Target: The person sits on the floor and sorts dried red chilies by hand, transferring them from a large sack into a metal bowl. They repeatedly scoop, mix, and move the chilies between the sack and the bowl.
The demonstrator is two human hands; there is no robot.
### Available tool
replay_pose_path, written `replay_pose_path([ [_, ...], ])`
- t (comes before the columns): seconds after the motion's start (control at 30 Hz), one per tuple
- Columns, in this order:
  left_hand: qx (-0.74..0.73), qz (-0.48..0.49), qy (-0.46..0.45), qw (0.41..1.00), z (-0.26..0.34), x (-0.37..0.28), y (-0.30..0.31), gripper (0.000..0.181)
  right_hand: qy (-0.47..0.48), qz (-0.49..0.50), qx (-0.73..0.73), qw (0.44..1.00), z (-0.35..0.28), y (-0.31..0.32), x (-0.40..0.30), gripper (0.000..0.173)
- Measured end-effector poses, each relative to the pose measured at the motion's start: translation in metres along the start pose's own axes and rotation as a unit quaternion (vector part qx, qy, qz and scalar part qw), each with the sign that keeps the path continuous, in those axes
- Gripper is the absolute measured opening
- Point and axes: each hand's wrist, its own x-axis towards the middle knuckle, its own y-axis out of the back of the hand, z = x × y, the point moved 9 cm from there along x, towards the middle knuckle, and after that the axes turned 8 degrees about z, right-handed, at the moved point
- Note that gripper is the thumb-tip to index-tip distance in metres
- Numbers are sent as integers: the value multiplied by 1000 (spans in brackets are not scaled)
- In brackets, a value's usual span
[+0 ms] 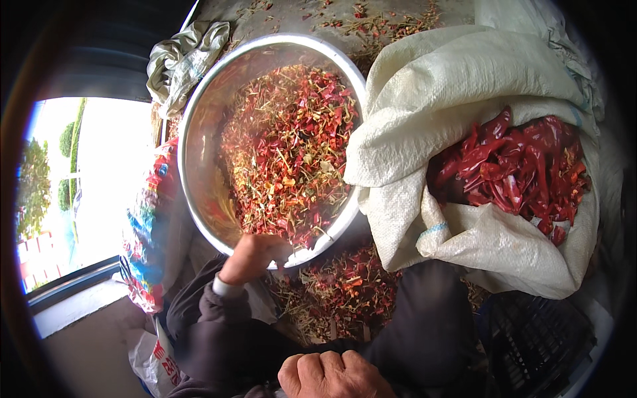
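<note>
A large round metal basin (193,99) stands before me, partly filled with broken dried red chili pieces, seeds and stems (293,149). At its near rim is my left hand (259,253), its fingers bent; whether it holds something is hidden. My right hand (336,375) is low at the bottom edge, near my lap, with its knuckles up and fingers curled; its palm side is out of sight. To the right of the basin, a white woven plastic sack (463,74) with its mouth rolled back holds whole dried red chilies (517,169).
Chili scraps and stems (348,293) lie on the floor between my legs, with more beyond the basin. A black plastic crate (540,343) is at lower right. Colorful plastic packaging (149,224) stands by the window at left. A crumpled woven sack (184,64) lies behind the basin.
</note>
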Motion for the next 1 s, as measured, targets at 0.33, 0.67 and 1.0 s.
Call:
replay_pose_path([
  [0.33, 367, 305, 5, 879, -84, 140, 119, 19, -50, -17, -28, 998, 21, 5, 4, 13],
  [0.67, 413, 212, -16, 886, -148, 247, 143, 30, -75, -10, -61, 995, 32, 4, 0, 13],
  [1.0, -222, 308, 90, 921, -178, 159, 144, 30, -71, -12, -51, 996, 29, 6, 2, 13],
])
